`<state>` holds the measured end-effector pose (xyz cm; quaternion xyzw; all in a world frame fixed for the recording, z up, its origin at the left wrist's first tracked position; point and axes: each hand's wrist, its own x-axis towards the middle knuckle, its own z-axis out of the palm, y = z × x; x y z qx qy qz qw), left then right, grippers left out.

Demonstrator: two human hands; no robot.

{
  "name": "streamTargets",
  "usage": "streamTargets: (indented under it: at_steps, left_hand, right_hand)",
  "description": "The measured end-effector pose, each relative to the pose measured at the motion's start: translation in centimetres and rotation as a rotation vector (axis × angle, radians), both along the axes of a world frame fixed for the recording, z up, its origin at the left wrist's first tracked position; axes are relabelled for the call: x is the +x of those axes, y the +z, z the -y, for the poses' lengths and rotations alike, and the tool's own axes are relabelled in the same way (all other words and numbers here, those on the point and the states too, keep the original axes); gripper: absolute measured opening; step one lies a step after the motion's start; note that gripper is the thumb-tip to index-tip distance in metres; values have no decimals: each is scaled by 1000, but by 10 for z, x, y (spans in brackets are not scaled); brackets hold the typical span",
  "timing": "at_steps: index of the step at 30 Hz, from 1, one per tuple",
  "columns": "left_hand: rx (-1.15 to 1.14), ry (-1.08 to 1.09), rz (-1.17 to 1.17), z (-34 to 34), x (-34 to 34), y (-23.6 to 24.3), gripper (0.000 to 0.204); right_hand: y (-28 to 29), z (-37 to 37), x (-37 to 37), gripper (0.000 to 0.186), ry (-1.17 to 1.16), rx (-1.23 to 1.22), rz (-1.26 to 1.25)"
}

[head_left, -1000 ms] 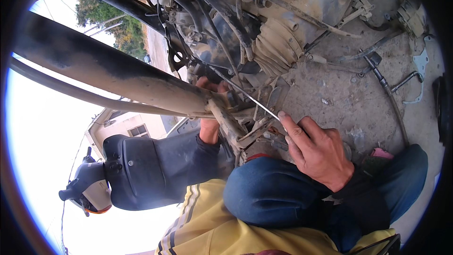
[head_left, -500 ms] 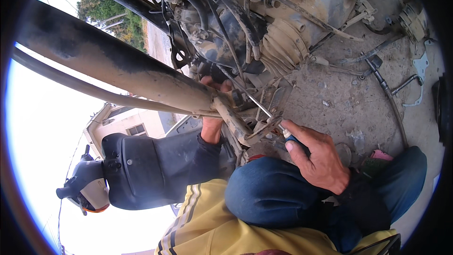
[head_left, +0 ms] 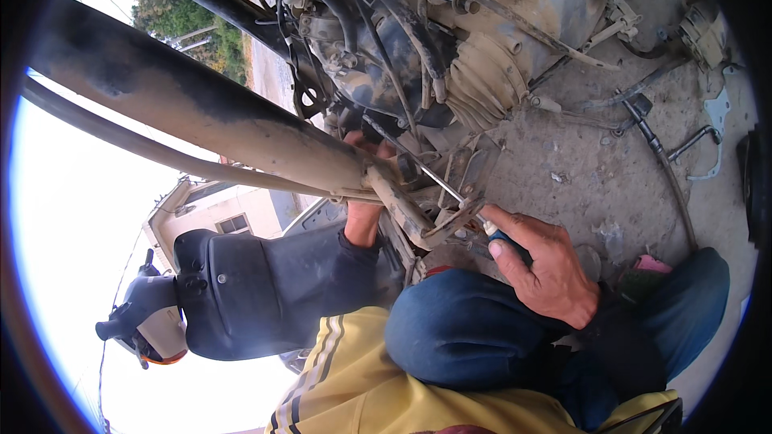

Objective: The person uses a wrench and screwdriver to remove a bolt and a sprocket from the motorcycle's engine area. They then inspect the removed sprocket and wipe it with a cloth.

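My right hand (head_left: 540, 269) is closed round the blue and pale handle of a screwdriver (head_left: 497, 237), whose long thin shaft runs up and left into the dusty motorcycle engine (head_left: 362, 72). My left hand (head_left: 366, 213) reaches behind a thick dirt-coated frame tube (head_left: 217, 116) and a bracket (head_left: 398, 209). Its fingertips show above the tube, curled near the shaft's far end; whatever they hold is hidden. A ribbed tan boot or cover (head_left: 482, 80) sits just above the bracket.
Dusty concrete ground (head_left: 563, 161) lies right, with a gasket plate (head_left: 716, 120), a T-handled tool (head_left: 690, 143) and a hose. A black scooter (head_left: 241, 293) stands at lower left, before a pale building (head_left: 205, 217) and trees. My jeans-clad knee (head_left: 458, 325) is below my hands.
My right hand has shifted slightly down and right and now wraps the screwdriver's handle, which has come into view. The shaft has shifted with it. My left hand stays behind the tube.
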<state>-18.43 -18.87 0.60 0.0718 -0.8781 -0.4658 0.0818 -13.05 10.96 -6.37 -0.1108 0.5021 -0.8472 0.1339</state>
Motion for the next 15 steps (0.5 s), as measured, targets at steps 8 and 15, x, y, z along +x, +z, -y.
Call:
streamTargets:
  at_steps: [8,15]
  left_hand:
    - [-194,50,-44,-12,-7,-1,43]
    - [186,-32,27,-16,2,10,44]
  right_hand:
    - [-5,-3,1,39,47,15,32]
    - [2,8,-6,40,9,-29,-7]
